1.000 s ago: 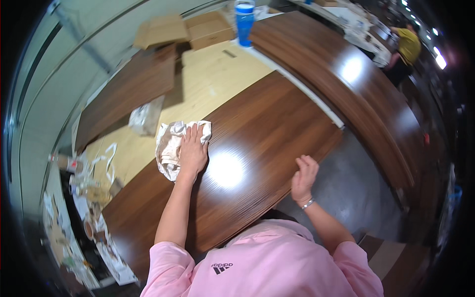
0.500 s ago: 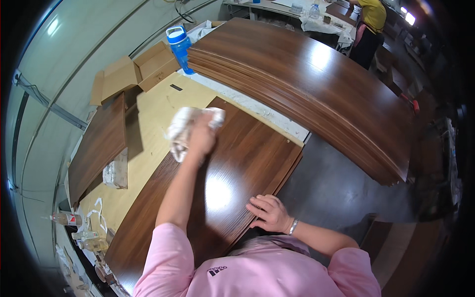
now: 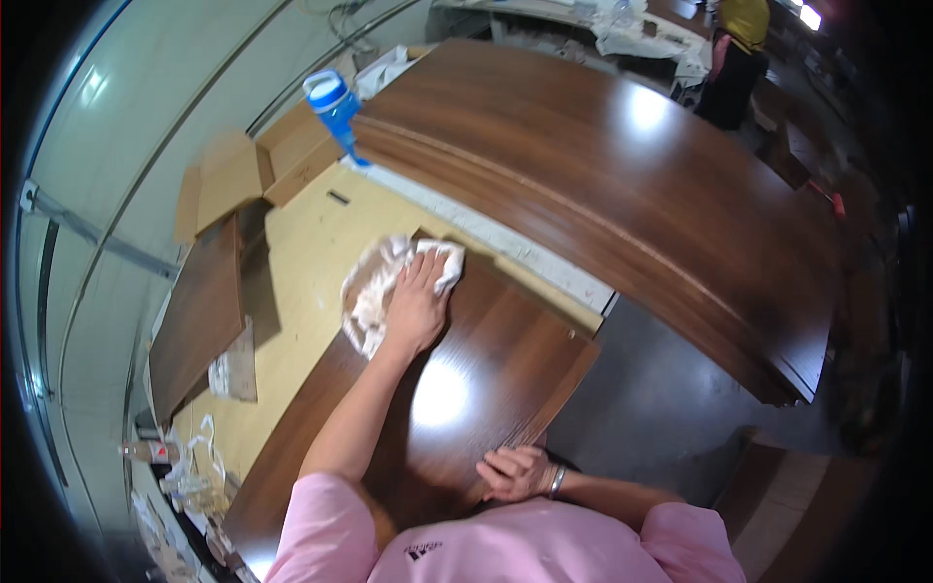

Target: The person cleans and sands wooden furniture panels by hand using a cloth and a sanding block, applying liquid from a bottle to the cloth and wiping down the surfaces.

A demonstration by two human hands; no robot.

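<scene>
My left hand [image 3: 418, 303] presses a crumpled white cloth [image 3: 377, 284] flat onto the far corner of a glossy dark brown wooden panel [image 3: 486, 379]. The fingers are spread over the cloth. My right hand [image 3: 520, 473] rests palm down on the near edge of the same panel, close to my chest, holding nothing; a bracelet sits on its wrist. The panel lies on a pale yellow bench top [image 3: 301, 262].
A large dark brown tabletop [image 3: 622, 165] lies beyond, with a blue spray bottle [image 3: 335, 107] at its left edge. Cardboard boxes [image 3: 262, 165] and another brown panel [image 3: 199, 311] sit at left. A person in yellow [image 3: 739, 39] stands far back. Dark floor [image 3: 661, 398] lies at right.
My left hand has pushed the cloth farther along the panel, up to its far corner. My right hand stays on the near edge, shifted closer to my body.
</scene>
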